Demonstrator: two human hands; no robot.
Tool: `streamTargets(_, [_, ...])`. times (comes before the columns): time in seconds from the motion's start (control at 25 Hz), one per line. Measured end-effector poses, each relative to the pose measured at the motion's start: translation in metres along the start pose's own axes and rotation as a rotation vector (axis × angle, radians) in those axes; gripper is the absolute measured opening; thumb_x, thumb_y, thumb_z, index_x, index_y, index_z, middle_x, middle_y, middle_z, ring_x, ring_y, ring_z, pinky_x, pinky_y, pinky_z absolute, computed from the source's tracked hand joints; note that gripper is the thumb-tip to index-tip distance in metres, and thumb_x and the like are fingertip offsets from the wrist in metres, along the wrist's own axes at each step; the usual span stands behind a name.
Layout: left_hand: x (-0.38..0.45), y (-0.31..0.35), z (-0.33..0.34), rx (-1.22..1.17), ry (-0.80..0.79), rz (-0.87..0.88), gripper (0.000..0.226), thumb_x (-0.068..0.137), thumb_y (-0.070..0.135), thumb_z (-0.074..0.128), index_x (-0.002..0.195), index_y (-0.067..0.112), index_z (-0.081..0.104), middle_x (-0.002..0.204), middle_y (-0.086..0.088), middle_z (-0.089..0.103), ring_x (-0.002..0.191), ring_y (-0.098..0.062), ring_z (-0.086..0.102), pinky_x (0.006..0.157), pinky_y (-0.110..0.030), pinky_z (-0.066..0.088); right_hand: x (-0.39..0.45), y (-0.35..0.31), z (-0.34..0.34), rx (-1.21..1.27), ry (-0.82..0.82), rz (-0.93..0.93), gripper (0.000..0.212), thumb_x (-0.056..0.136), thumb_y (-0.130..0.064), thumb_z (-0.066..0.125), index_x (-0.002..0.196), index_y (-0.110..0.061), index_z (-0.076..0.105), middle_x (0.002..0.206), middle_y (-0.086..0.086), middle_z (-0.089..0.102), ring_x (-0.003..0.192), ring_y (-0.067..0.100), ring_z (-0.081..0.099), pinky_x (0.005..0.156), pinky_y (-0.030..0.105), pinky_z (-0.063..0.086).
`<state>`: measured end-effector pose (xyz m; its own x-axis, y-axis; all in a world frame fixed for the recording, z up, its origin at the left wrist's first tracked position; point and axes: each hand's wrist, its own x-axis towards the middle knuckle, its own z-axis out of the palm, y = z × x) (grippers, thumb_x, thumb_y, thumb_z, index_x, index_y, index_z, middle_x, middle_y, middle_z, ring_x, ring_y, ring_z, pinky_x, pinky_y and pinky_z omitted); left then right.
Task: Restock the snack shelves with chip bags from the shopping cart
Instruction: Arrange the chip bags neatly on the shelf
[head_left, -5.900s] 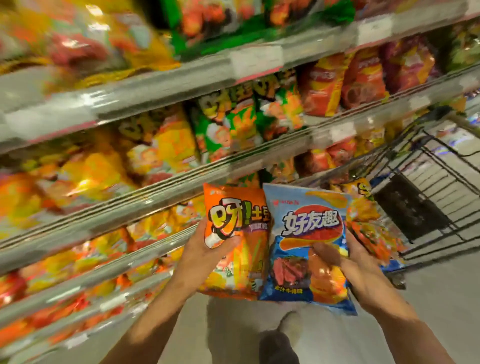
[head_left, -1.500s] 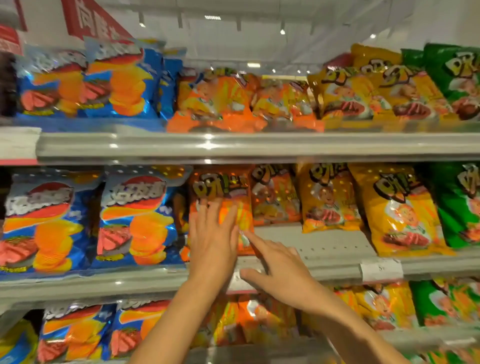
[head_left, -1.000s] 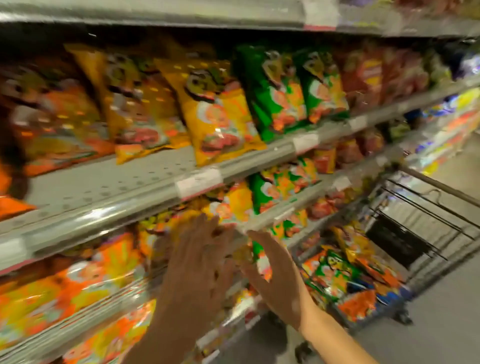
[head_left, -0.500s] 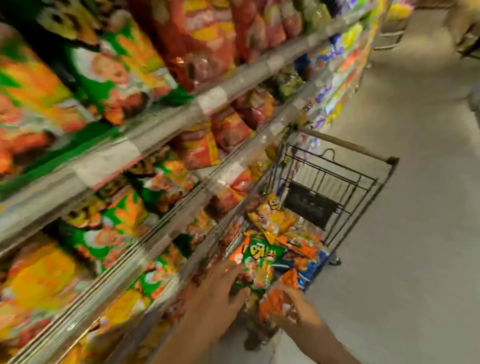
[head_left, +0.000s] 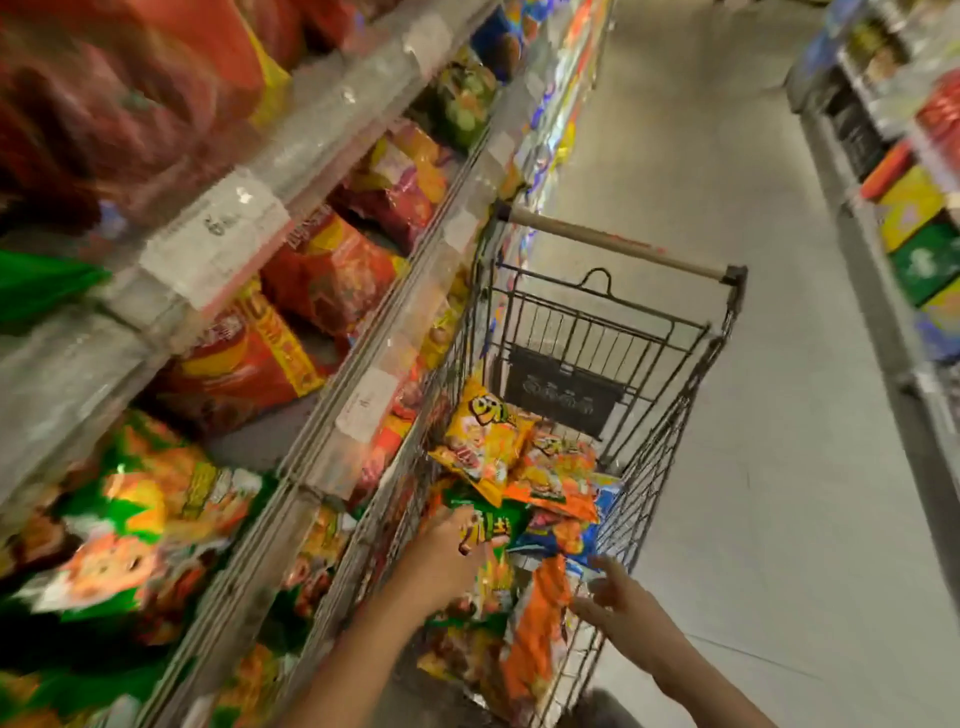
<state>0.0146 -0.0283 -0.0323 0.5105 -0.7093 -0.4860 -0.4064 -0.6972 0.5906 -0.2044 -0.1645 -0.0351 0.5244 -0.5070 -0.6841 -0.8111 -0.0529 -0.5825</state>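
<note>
The wire shopping cart (head_left: 670, 447) stands in the aisle beside the snack shelves (head_left: 332, 109) and holds several chip bags. A yellow bag (head_left: 483, 441) lies on top of the pile. My left hand (head_left: 441, 551) reaches into the cart, and its fingers curl round the edge of a green chip bag (head_left: 501, 525). Lower right, my right hand (head_left: 618, 597) hovers with its fingers spread just beside an upright orange bag (head_left: 535, 639); it holds nothing. Blur hides the fine detail of the left hand's grasp.
The shelves on the left are packed with red bags (head_left: 332, 275) and green bags (head_left: 145, 509), with price tags (head_left: 213, 239) on the rails. The cart handle (head_left: 613, 244) points down the aisle. Another shelf unit (head_left: 914, 218) lines the right side across grey floor (head_left: 779, 415).
The view swung from the shelf, where both hands pressed a bag in, down to the cart. My left hand has reached the green bag and closed on it; the right hand followed.
</note>
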Motion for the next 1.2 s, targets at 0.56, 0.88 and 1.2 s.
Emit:
streamTargets(0.56, [0.182,-0.001,0.025,0.058,-0.09,-0.376,0.057,0.095,0.035,0.067,0.145,0.014,0.05,0.144,-0.013,0.051,0.133,-0.029,0.049,0.106,-0.035,0.043,0.235,-0.019,-0.064,0.288,0.048,0.303,0.023,0.095,-0.022,0.066,0.113,-0.008,0.061,0.104,0.012,0.069,0.099,0.033,0.068,0.074,0.03,0.054])
streamTargets(0.88, [0.193,-0.067,0.092,-0.275,-0.067,-0.729,0.094,0.079,0.01,0.084,0.155,0.007,0.029,0.148,-0.02,0.047,0.131,-0.038,0.051,0.105,-0.042,0.046,0.311,0.005,-0.034,0.49,0.069,0.545,0.03,0.093,-0.022,0.068,0.121,-0.013,0.062,0.104,0.008,0.068,0.073,0.018,0.061,0.057,0.022,0.046])
streamTargets(1.2, [0.179,-0.113,0.129,-0.534,-0.043,-0.818,0.089,0.072,0.016,0.092,0.148,0.02,0.045,0.129,-0.011,0.067,0.118,-0.03,0.064,0.099,-0.053,0.054,0.315,0.006,-0.028,0.731,-0.138,0.789,0.049,0.085,-0.01,0.077,0.129,-0.006,0.056,0.111,0.02,0.069,0.078,0.032,0.072,0.048,0.038,0.058])
